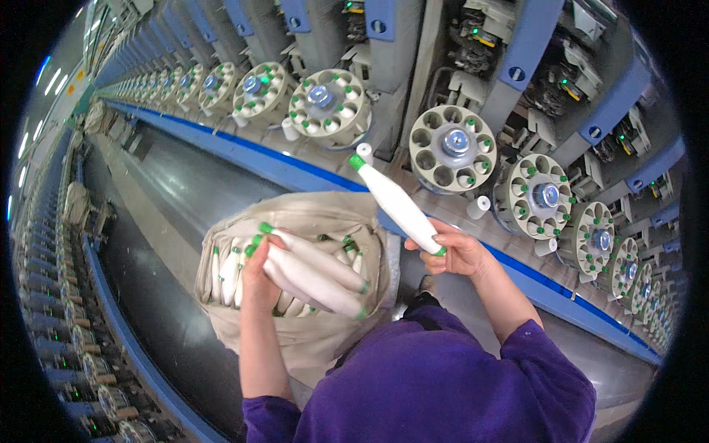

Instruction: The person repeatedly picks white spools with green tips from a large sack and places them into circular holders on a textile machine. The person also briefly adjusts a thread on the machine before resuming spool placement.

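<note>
My right hand grips a white yarn bobbin by its lower green end. This bobbin slants up and to the left, its other green end close to a round magazine with several vacant pockets. My left hand is closed round the green ends of a bunch of yarn bobbins, which lie slanting down to the right. Beneath that bunch is a beige cloth sack, open at the top, with more bobbins standing inside. How many the left hand holds is partly hidden.
A long blue-grey winding machine crosses the far side with a row of round magazines holding green-tipped bobbins. Small white cones stand along its ledge. A blue-edged rail of another machine bounds the aisle floor at left.
</note>
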A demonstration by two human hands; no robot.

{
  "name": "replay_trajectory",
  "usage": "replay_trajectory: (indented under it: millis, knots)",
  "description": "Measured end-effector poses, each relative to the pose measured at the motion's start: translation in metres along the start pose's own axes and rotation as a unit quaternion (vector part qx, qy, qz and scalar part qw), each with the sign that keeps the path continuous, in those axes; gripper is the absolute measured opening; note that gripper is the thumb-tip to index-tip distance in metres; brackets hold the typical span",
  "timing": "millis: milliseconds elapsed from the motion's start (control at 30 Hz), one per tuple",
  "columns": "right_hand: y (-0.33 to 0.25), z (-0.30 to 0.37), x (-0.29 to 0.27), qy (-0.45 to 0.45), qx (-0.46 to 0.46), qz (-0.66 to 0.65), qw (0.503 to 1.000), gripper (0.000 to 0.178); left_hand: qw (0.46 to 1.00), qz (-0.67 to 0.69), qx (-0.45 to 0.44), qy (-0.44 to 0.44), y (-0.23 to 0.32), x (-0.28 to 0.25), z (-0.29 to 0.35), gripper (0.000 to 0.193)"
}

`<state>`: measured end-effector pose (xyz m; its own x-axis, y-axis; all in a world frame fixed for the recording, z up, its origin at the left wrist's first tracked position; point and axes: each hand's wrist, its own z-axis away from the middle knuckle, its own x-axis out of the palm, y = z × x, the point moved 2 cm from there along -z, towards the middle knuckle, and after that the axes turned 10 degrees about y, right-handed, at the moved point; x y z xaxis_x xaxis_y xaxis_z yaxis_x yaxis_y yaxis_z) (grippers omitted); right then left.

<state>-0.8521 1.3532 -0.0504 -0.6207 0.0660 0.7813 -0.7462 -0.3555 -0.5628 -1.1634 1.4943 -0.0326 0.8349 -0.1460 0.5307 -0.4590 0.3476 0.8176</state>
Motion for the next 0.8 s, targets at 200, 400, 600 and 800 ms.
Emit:
replay_trajectory:
  millis: [200, 400, 600, 800]
  knots:
    - [-0.024, 0.005, -0.002, 0.035, 0.067, 0.109, 0.991, 0.063, 0.98, 0.102, -0.134, -0.102, -0.064, 0.102, -0.035, 0.04]
    - [-0.092, -0.013, -0.032, 0.106, 0.027, 0.331, 0.937, 0.041, 0.99, 0.039, -0.06, -0.118, -0.071, 0.169, -0.104, 0.046]
    - [-0.171, -0.001, -0.114, 0.321, -0.211, 0.384, 0.84, 0.03, 0.995, 0.067, 0.034, -0.064, -0.074, 0.223, -0.158, 0.047]
    - [-0.236, 0.011, -0.146, -0.089, -0.325, -0.237, 0.911, 0.023, 0.994, 0.067, 0.048, -0.071, -0.088, 0.264, -0.181, 0.046]
